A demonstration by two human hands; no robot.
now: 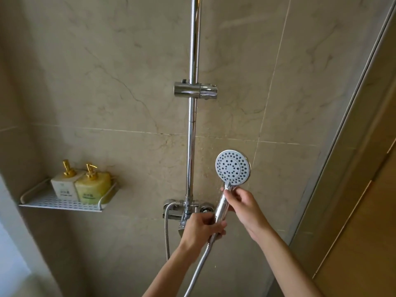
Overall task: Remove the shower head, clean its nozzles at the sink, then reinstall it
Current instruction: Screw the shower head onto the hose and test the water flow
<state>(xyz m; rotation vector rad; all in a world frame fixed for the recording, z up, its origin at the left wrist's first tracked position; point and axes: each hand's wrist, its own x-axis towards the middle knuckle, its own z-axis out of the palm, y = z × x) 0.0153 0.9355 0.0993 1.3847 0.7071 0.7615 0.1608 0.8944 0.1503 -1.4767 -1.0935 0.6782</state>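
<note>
Two bare forearms are reaching up from the bottom edge toward a shower fitting on a beige marble-tiled wall.

Left hand [201, 229]: fingers are closing round the lower end of the shower head's handle, at the joint where the metal hose [201, 264] is meeting it. The hand is hiding that joint, so whether the hose is attached or loosened cannot be told.

Right hand [242, 202]: fingers are pinching the upper handle just below the round face.

Shower head [233, 167]: chrome, being held off the wall in both hands, below and right of its holder. Its pale nozzle face is tilting toward the camera, handle slanting down to the left. A few water drops are showing near the handle and hose.

Holder bracket [195, 91]: chrome, sitting on the vertical riser rail [192, 129], well above the hands, with nothing in its cradle.

Mixer valve [186, 207]: chrome, at the foot of the rail, partly behind the left hand. The hose is running down from its left side, out of clear view, then up to the handle.

Wall shelf [62, 204]: white, perforated, mounted left of the valve. It is carrying a white pump bottle [64, 187] and a yellow-green pump bottle [93, 188], touching side by side, both with gold pumps.

Glass partition frame [342, 129]: running diagonally along the right.
</note>
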